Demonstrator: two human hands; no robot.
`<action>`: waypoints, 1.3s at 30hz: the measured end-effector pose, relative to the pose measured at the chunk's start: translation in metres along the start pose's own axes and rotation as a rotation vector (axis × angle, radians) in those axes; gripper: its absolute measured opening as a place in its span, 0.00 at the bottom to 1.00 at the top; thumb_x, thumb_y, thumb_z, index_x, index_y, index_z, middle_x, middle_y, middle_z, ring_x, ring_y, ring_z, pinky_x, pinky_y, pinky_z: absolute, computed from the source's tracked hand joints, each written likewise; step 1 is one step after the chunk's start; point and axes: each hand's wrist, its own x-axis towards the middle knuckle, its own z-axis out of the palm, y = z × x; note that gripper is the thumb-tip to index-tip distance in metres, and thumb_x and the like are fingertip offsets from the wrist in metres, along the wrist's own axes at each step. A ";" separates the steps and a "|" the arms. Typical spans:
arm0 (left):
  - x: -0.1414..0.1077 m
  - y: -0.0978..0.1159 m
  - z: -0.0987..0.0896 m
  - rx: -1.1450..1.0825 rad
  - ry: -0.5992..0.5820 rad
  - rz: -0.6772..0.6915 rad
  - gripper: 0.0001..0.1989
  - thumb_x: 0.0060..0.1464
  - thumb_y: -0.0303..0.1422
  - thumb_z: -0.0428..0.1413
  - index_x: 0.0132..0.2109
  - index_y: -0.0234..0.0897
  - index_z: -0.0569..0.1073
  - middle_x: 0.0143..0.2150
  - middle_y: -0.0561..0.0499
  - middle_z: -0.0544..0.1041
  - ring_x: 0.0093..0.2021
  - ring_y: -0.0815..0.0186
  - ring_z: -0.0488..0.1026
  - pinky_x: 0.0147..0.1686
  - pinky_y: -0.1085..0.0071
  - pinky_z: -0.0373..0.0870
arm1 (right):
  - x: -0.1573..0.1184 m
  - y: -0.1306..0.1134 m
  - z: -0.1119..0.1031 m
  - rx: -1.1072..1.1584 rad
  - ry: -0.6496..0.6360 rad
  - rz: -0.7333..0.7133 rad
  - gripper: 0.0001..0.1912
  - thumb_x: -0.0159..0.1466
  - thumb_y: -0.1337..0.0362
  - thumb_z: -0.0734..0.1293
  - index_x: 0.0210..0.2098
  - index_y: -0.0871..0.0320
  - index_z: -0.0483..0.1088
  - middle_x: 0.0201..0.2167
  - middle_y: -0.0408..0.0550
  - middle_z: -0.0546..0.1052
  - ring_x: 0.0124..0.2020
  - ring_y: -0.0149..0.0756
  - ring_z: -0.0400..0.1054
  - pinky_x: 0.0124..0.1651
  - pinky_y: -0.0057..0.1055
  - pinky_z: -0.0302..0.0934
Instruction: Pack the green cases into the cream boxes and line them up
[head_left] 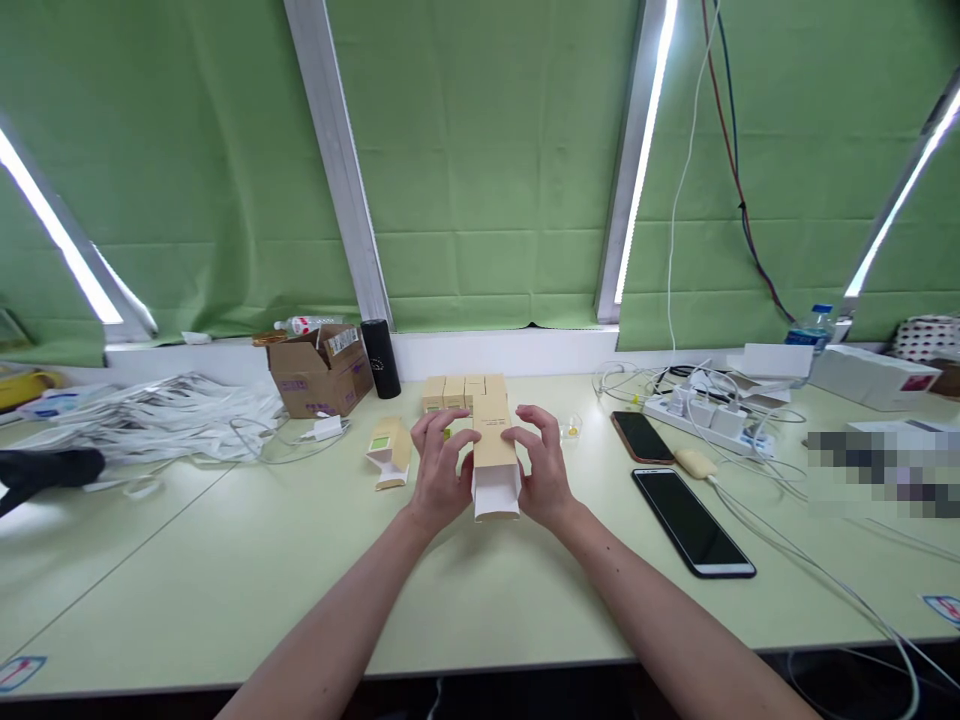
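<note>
Between my two hands is a tan cardboard box [493, 445], its near end open and the white inside showing. My left hand [442, 465] grips the box's left side, thumb low and fingers bent over toward the top. On the right side, my right hand [544, 465] holds it in the same way. Just behind stand several small tan boxes [455, 390] in a row, partly hidden by the held box. Left of my left hand lies another tan box [390, 452] with a green label and an open white end. A small clear item with yellow [572, 428] lies beyond my right hand.
Two phones [694, 522] lie on the right, beside a cream-coloured charger piece [696, 463] and a power strip [709, 420] with tangled cables. At the back left are a brown carton [319, 370], a black cylinder [381, 358] and a pile of white strips [165, 415].
</note>
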 end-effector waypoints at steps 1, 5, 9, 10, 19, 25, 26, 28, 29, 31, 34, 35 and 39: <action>-0.001 0.000 0.000 0.009 0.019 0.014 0.08 0.61 0.31 0.59 0.46 0.46 0.72 0.58 0.41 0.76 0.60 0.47 0.65 0.59 0.44 0.64 | -0.001 0.001 0.000 -0.010 -0.004 0.002 0.16 0.66 0.68 0.65 0.51 0.47 0.70 0.58 0.56 0.65 0.64 0.53 0.64 0.61 0.60 0.67; -0.001 0.000 0.001 -0.024 0.047 0.057 0.09 0.61 0.28 0.58 0.47 0.46 0.71 0.58 0.41 0.75 0.60 0.48 0.65 0.59 0.45 0.64 | -0.001 0.002 0.000 -0.011 -0.025 0.032 0.15 0.66 0.67 0.66 0.51 0.45 0.69 0.58 0.56 0.66 0.64 0.54 0.64 0.62 0.62 0.66; 0.002 0.000 0.000 -0.061 0.019 0.077 0.10 0.61 0.28 0.57 0.48 0.46 0.70 0.57 0.41 0.76 0.61 0.49 0.67 0.61 0.44 0.65 | 0.001 -0.001 -0.002 0.009 -0.033 0.011 0.17 0.65 0.65 0.68 0.53 0.45 0.68 0.60 0.56 0.66 0.66 0.55 0.63 0.63 0.63 0.65; 0.003 0.000 -0.001 -0.074 0.000 0.075 0.10 0.62 0.29 0.57 0.49 0.45 0.70 0.58 0.41 0.76 0.62 0.49 0.67 0.62 0.44 0.65 | 0.001 -0.001 -0.003 0.022 -0.037 0.007 0.19 0.65 0.65 0.69 0.54 0.45 0.67 0.61 0.56 0.66 0.67 0.56 0.62 0.64 0.64 0.64; -0.001 0.001 0.005 -0.419 -0.181 -0.181 0.25 0.62 0.33 0.60 0.65 0.45 0.69 0.64 0.42 0.76 0.68 0.50 0.69 0.70 0.45 0.62 | 0.004 -0.009 -0.002 0.248 -0.016 0.256 0.25 0.65 0.60 0.70 0.61 0.50 0.65 0.56 0.56 0.76 0.60 0.54 0.71 0.62 0.56 0.67; 0.001 -0.003 0.012 -0.718 -0.174 -0.498 0.29 0.56 0.41 0.68 0.61 0.40 0.72 0.57 0.40 0.79 0.60 0.50 0.75 0.62 0.52 0.69 | 0.002 -0.007 0.003 0.369 -0.010 0.324 0.31 0.67 0.59 0.70 0.66 0.49 0.59 0.61 0.56 0.73 0.60 0.50 0.71 0.63 0.54 0.67; 0.002 -0.002 0.013 -0.756 -0.171 -0.523 0.30 0.55 0.43 0.68 0.61 0.39 0.71 0.56 0.40 0.80 0.58 0.51 0.76 0.61 0.53 0.70 | 0.002 -0.007 0.004 0.383 -0.013 0.331 0.31 0.68 0.58 0.70 0.67 0.49 0.57 0.62 0.56 0.72 0.58 0.49 0.72 0.62 0.53 0.69; 0.005 -0.001 0.013 -0.810 -0.174 -0.586 0.32 0.56 0.46 0.68 0.62 0.39 0.68 0.53 0.40 0.81 0.55 0.53 0.77 0.57 0.55 0.72 | 0.002 -0.007 0.005 0.397 -0.014 0.349 0.31 0.69 0.56 0.70 0.67 0.47 0.55 0.65 0.57 0.68 0.55 0.47 0.74 0.58 0.51 0.72; 0.006 0.000 0.013 -0.826 -0.179 -0.620 0.33 0.57 0.47 0.67 0.63 0.40 0.66 0.52 0.40 0.81 0.53 0.54 0.78 0.55 0.56 0.73 | 0.002 -0.007 0.006 0.400 -0.013 0.358 0.30 0.70 0.55 0.69 0.66 0.47 0.55 0.66 0.57 0.67 0.54 0.45 0.75 0.57 0.49 0.73; 0.006 0.000 0.013 -0.834 -0.178 -0.672 0.34 0.58 0.49 0.65 0.64 0.41 0.63 0.53 0.40 0.80 0.51 0.56 0.78 0.52 0.58 0.73 | 0.002 -0.007 0.007 0.403 -0.023 0.375 0.27 0.71 0.53 0.67 0.66 0.45 0.55 0.67 0.56 0.64 0.52 0.43 0.75 0.54 0.47 0.74; 0.006 0.000 0.014 -0.797 -0.155 -0.673 0.33 0.59 0.51 0.64 0.63 0.44 0.62 0.59 0.40 0.76 0.48 0.59 0.78 0.50 0.61 0.74 | 0.002 -0.007 0.006 0.382 -0.064 0.394 0.23 0.73 0.51 0.65 0.64 0.44 0.60 0.69 0.54 0.61 0.49 0.40 0.76 0.53 0.45 0.75; 0.006 0.000 0.014 -0.776 -0.144 -0.663 0.32 0.59 0.51 0.64 0.62 0.45 0.63 0.62 0.40 0.74 0.46 0.61 0.78 0.48 0.62 0.74 | 0.002 -0.007 0.005 0.375 -0.085 0.400 0.22 0.73 0.50 0.65 0.64 0.44 0.63 0.69 0.53 0.59 0.48 0.39 0.76 0.54 0.45 0.74; 0.006 -0.001 0.015 -0.694 -0.098 -0.628 0.28 0.62 0.51 0.61 0.62 0.45 0.63 0.65 0.41 0.69 0.41 0.65 0.78 0.45 0.64 0.74 | 0.002 -0.004 0.003 0.388 -0.132 0.440 0.20 0.73 0.49 0.64 0.61 0.44 0.70 0.70 0.53 0.57 0.51 0.41 0.75 0.56 0.47 0.73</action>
